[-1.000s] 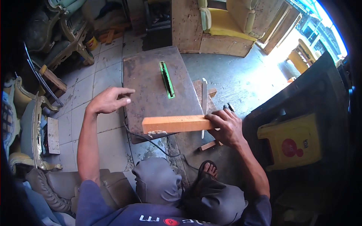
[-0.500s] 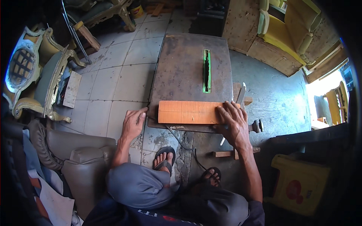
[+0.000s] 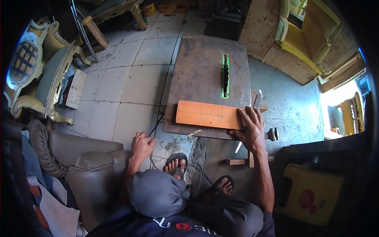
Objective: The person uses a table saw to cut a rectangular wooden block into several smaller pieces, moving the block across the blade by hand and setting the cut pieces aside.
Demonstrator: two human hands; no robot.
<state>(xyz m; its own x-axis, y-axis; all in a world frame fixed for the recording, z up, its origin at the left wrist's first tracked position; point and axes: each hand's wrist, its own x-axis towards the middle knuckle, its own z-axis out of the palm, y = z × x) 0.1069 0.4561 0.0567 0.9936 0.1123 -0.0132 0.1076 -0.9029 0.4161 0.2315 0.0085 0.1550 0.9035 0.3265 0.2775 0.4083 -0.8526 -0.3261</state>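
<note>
An orange-brown wooden board [image 3: 207, 115] lies flat across the near end of a low, dark table saw [image 3: 201, 67]. The saw blade sits in a green slot [image 3: 225, 75] beyond the board. My right hand [image 3: 249, 125] presses flat on the board's right end, fingers spread. My left hand [image 3: 142, 144] is off the table, low on the left, fingers curled around a thin black cable [image 3: 157, 123] that hangs from the table's near edge. My feet in sandals [image 3: 175, 162] stand on the floor below the table.
A grey leather armchair [image 3: 85, 158] stands at my left. Ornate carved chair frames [image 3: 35, 75] fill the far left. Yellow upholstered seats [image 3: 304, 39] and a wooden crate are at the back right. A yellow plastic container [image 3: 312, 193] sits at the right. Wood offcuts [image 3: 246, 160] lie beside the table.
My left hand has left the table's near edge and dropped to the cable below. The right hand stays on the board's right end. The view has tilted slightly.
</note>
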